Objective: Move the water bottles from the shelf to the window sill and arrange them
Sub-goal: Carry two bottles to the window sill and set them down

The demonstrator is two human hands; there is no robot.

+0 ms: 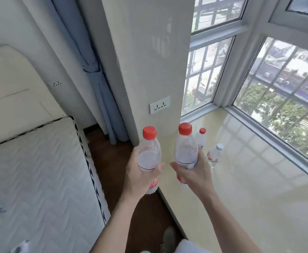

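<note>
My left hand (140, 175) grips a clear water bottle (149, 152) with a red cap and red label, held upright just left of the sill's edge. A second red-capped bottle (186, 148) with a blue-edged label is held in my right hand (193, 172), above the near left part of the cream window sill (250, 179). Two more bottles stand on the sill behind it by the wall: one with a red cap (201, 136), partly hidden, and a smaller one with a white cap (215, 154). The shelf is out of view.
A wall pillar (149, 70) with a socket plate (159, 107) stands left of the sill. Window panes (277, 99) bound the sill at back and right. A mattress (40, 170) lies to the left, with dark floor (113, 161) between. A blue curtain (98, 88) hangs behind.
</note>
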